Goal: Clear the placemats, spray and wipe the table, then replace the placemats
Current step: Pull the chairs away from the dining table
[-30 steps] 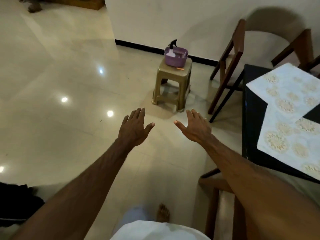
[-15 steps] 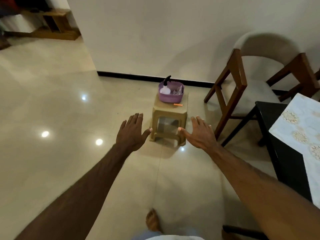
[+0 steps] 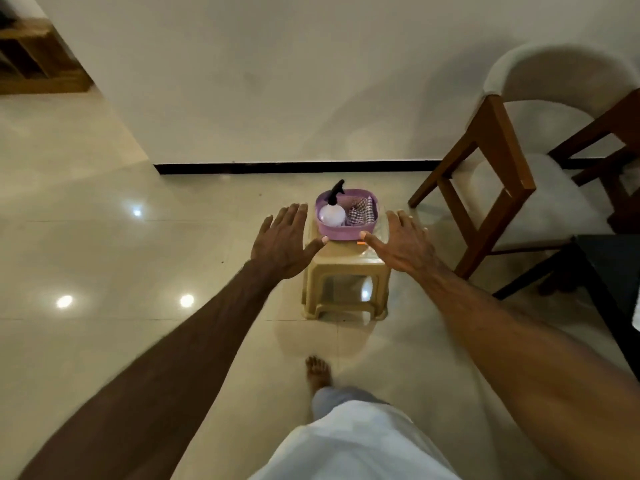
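A: Closer now than a second ago. The stool has slid from the far middle of the view to dead centre, and most of the bench with its placemats has swung out past three o'clock.

B: Left to right, what do you see?

A: At nine o'clock, bare floor with lamp reflections. Then the left hand, fingers straight and spread, holding nothing, just beside the purple basket. In the basket a spray bottle stands upright on its left side, with a checked cloth tucked on its right. The right hand mirrors the left: flat, released, thumb near the basket's front corner. I cannot tell whether either thumb touches it.

B: And beyond that?

A: A wooden chair at two o'clock, then the dark bench edge at three, with a white sliver on it, probably a placemat.

B: Progress?

A: Early, I'd judge. Bottle and cloth sit unused in the basket, so spraying, wiping and replacing the mats all remain; whether the mats are cleared is out of view.
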